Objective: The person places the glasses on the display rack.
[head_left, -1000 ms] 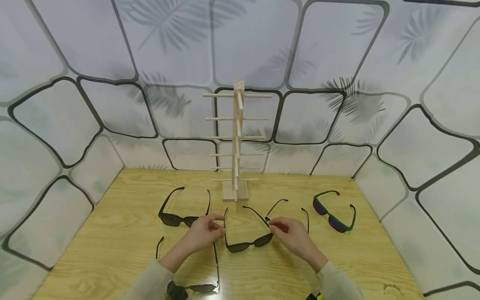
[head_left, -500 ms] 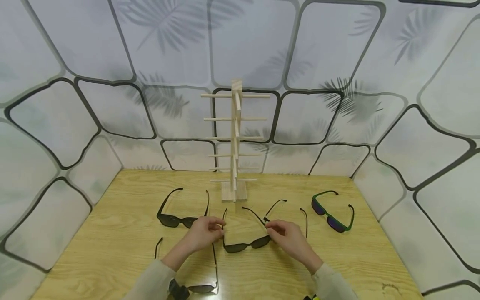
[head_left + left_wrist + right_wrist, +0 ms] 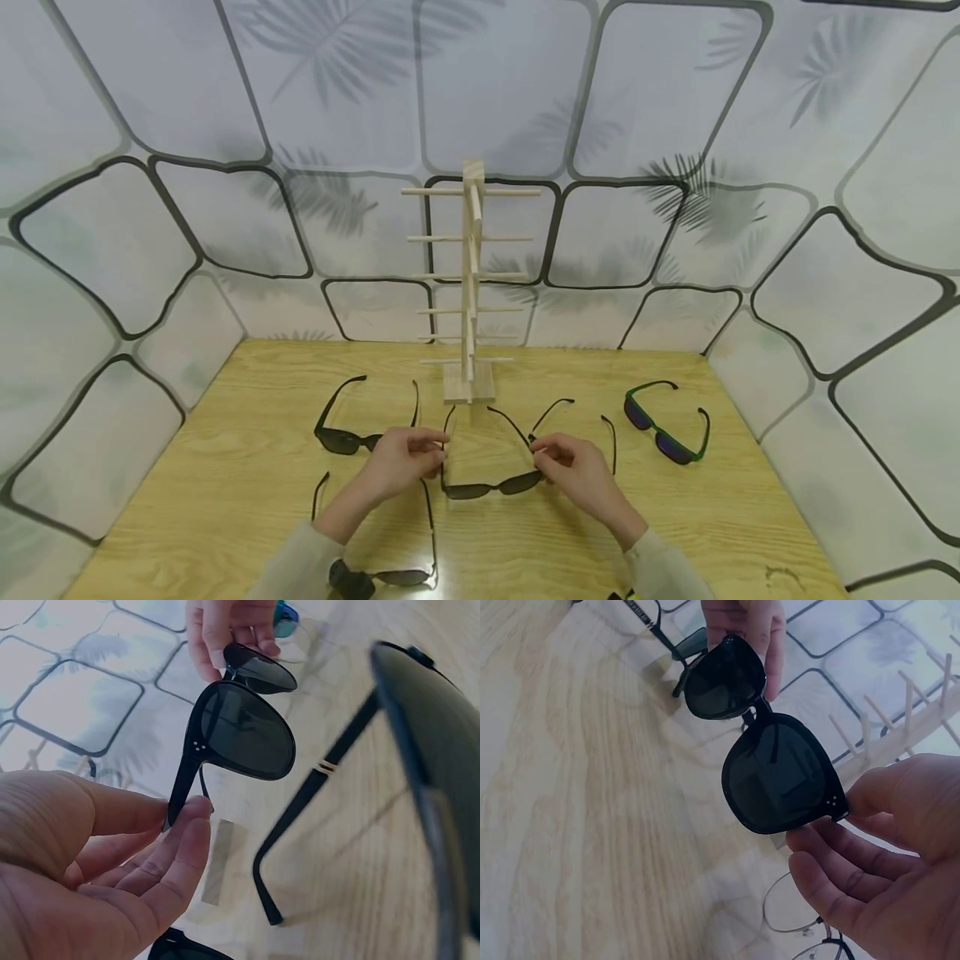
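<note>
Both hands hold one pair of black sunglasses [image 3: 467, 491] with dark lenses and unfolded temples, close over the wooden table. My left hand [image 3: 397, 458] pinches its left temple between thumb and fingers. At the opposite side, the right hand [image 3: 577, 467] pinches the frame near the hinge corner. In the left wrist view, the lenses [image 3: 247, 731] face the camera and small silver dots mark the corner. Thin-rimmed eyeglasses [image 3: 769, 904] lie under the right hand, mostly hidden by it in the head view.
A wooden stand [image 3: 471, 275] with several pegs rises at the back middle. Black sunglasses [image 3: 341, 441] lie at the left, partly behind the left hand. Another dark pair [image 3: 403, 577] is at the front left. Green-framed sunglasses [image 3: 675, 448] lie at the right. Patterned panels [image 3: 495, 92] enclose the table.
My left hand and the held sunglasses have shifted slightly left, and the lenses sit a little higher in the head view. Both hands keep their pinch.
</note>
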{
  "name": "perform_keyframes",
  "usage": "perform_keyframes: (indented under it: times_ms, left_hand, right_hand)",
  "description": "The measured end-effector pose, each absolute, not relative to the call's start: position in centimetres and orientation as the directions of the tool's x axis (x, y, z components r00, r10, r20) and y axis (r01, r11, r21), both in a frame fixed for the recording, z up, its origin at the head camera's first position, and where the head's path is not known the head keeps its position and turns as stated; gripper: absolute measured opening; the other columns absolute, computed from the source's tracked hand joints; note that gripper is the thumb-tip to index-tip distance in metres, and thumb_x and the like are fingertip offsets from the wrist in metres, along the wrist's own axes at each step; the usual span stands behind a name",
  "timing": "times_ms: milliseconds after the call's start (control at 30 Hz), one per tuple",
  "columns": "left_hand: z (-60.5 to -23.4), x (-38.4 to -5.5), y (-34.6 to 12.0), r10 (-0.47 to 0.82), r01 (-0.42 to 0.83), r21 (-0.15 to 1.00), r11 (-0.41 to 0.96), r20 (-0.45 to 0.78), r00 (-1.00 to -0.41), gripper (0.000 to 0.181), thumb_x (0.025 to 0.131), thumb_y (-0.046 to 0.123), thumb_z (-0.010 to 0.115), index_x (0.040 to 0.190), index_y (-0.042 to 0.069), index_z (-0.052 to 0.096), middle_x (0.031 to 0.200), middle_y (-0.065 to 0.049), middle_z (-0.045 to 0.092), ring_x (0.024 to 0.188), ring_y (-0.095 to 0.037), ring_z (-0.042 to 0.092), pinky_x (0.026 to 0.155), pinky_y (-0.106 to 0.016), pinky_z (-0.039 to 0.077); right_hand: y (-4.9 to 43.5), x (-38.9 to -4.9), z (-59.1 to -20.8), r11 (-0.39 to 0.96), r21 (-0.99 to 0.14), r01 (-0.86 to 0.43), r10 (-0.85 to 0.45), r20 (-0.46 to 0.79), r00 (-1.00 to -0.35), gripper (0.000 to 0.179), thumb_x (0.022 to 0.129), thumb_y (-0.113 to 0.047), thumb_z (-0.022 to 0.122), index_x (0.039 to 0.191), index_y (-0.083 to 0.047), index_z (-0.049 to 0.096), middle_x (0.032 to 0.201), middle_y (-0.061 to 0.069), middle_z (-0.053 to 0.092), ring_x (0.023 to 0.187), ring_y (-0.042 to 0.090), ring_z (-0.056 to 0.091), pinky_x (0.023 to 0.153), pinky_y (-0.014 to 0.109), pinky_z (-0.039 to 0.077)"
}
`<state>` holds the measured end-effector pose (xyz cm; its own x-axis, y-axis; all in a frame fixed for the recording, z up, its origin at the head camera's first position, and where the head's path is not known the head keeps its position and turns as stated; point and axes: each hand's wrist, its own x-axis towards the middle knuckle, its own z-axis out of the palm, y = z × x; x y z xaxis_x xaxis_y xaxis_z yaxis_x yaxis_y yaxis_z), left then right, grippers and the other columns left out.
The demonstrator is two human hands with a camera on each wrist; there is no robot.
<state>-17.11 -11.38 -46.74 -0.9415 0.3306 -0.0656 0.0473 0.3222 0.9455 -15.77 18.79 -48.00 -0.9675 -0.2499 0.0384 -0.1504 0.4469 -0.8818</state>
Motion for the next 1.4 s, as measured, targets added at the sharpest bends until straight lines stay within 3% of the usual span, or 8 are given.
perform_keyframes:
  times_ms: [167, 267, 400, 833, 1100, 1300, 1400]
  left_hand:
    - [-45.9, -17.2, -11.7, 0.315, 0.034, 0.958, 0.284, -0.060, -0.947, 0.028, 0.096, 0.007, 0.065, 0.123, 0.000, 0.068, 0.101, -0.021, 0.073, 0.083, -0.020, 0.072, 0.076, -0.040, 0.061]
    - [-45.2, -17.2, -11.9, 0.308, 0.020, 0.962, 0.271, -0.067, -0.949, 0.029, 0.097, 0.009, 0.065, 0.125, 0.003, 0.068, 0.098, -0.015, 0.074, 0.085, -0.021, 0.072, 0.080, -0.042, 0.060]
    - [-44.3, -17.2, -12.1, 0.305, 0.015, 0.965, 0.263, -0.069, -0.950, 0.031, 0.097, 0.010, 0.066, 0.127, 0.004, 0.067, 0.096, -0.009, 0.074, 0.086, -0.020, 0.072, 0.081, -0.040, 0.060]
    - [-42.6, -18.2, -13.2, 0.329, 0.071, 0.967, 0.245, -0.014, -0.944, 0.035, 0.098, 0.016, 0.065, 0.131, 0.005, 0.064, 0.103, -0.011, 0.074, 0.091, -0.022, 0.072, 0.077, -0.029, 0.060]
    - [-41.1, -19.3, -13.2, 0.298, 0.099, 0.963, 0.252, 0.020, -0.954, 0.033, 0.097, 0.011, 0.065, 0.130, 0.007, 0.066, 0.099, -0.010, 0.074, 0.088, -0.021, 0.072, 0.076, -0.030, 0.060]
    - [-40.2, -19.9, -13.3, 0.281, 0.112, 0.959, 0.261, 0.036, -0.959, 0.032, 0.098, 0.011, 0.064, 0.129, 0.006, 0.066, 0.099, -0.009, 0.074, 0.089, -0.022, 0.072, 0.077, -0.031, 0.060]
    - [-40.0, -20.1, -13.4, 0.266, 0.101, 0.961, 0.257, 0.030, -0.964, 0.032, 0.098, 0.011, 0.064, 0.129, 0.007, 0.067, 0.099, -0.009, 0.074, 0.090, -0.022, 0.072, 0.081, -0.035, 0.060]
  right_hand:
    - [18.9, -16.3, -47.3, 0.398, -0.903, -0.164, -0.276, 0.053, -0.960, 0.022, 0.097, -0.015, 0.066, 0.117, -0.004, 0.069, 0.092, 0.018, 0.071, 0.076, 0.034, 0.068, 0.068, 0.045, 0.060]
    - [18.8, -16.5, -46.7, 0.384, -0.907, -0.171, -0.284, 0.060, -0.957, 0.021, 0.098, -0.013, 0.064, 0.118, -0.007, 0.068, 0.093, 0.018, 0.071, 0.078, 0.035, 0.068, 0.070, 0.046, 0.060]
    - [18.7, -16.8, -46.0, 0.375, -0.910, -0.176, -0.291, 0.065, -0.955, 0.022, 0.099, -0.011, 0.062, 0.120, -0.007, 0.067, 0.092, 0.013, 0.072, 0.077, 0.031, 0.069, 0.070, 0.045, 0.060]
    - [17.6, -17.4, -42.8, 0.395, -0.899, -0.188, -0.307, 0.064, -0.950, 0.020, 0.098, -0.004, 0.058, 0.115, -0.005, 0.068, 0.092, 0.009, 0.069, 0.070, 0.012, 0.063, 0.065, 0.032, 0.058]
    - [17.5, -18.7, -42.6, 0.374, -0.909, -0.187, -0.242, 0.099, -0.965, 0.022, 0.097, -0.008, 0.060, 0.116, -0.011, 0.071, 0.090, 0.006, 0.070, 0.071, 0.025, 0.065, 0.061, 0.032, 0.056]
    - [17.1, -19.3, -42.0, 0.379, -0.908, -0.181, -0.205, 0.108, -0.973, 0.023, 0.096, -0.007, 0.059, 0.116, -0.012, 0.071, 0.090, 0.007, 0.071, 0.070, 0.019, 0.066, 0.067, 0.031, 0.058]
    - [16.9, -19.5, -41.8, 0.377, -0.910, -0.172, -0.189, 0.107, -0.976, 0.024, 0.096, -0.008, 0.059, 0.116, -0.014, 0.071, 0.091, 0.007, 0.071, 0.072, 0.023, 0.067, 0.067, 0.031, 0.058]
